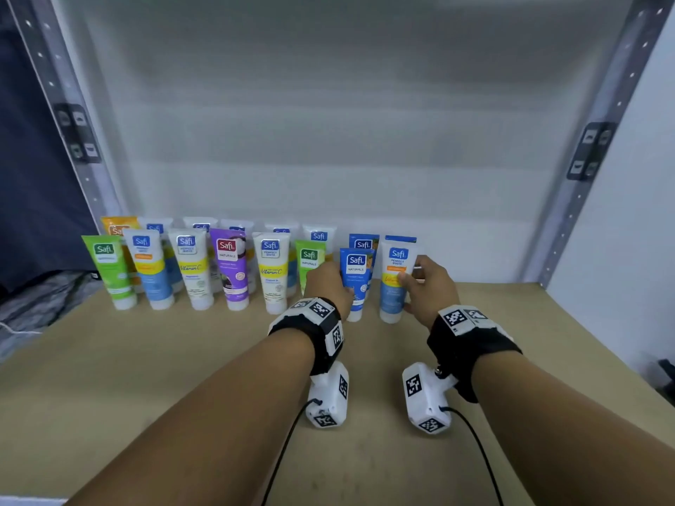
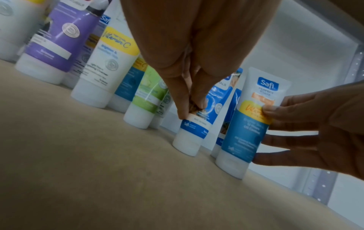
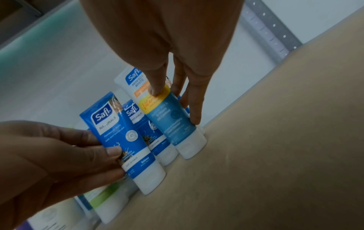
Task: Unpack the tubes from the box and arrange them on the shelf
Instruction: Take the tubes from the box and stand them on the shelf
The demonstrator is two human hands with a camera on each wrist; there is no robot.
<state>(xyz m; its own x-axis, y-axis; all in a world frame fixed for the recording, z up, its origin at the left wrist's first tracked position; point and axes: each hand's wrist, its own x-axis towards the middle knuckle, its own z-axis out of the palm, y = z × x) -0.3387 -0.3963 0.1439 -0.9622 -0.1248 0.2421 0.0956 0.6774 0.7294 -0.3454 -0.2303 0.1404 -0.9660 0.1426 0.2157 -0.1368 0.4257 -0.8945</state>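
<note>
Two rows of tubes stand cap-down along the back of the wooden shelf (image 1: 182,378). My left hand (image 1: 330,283) grips a blue Naturals tube (image 1: 356,283) (image 2: 195,129) (image 3: 126,140) at the right end of the front row, its white cap on the board. My right hand (image 1: 425,286) pinches a white and blue Perfect White tube (image 1: 395,283) (image 2: 250,124) (image 3: 171,118), thumb on the front and fingers behind it; the tube stands on its cap just right of the blue one. A second blue tube (image 1: 363,242) stands behind. No box is in view.
Further left stand a green tube (image 1: 309,264), a Vitamin C tube (image 1: 272,272), a purple tube (image 1: 230,268) and several others out to a green one (image 1: 109,268). Grey slotted uprights (image 1: 591,166) frame the shelf. Bare board lies right of the tubes.
</note>
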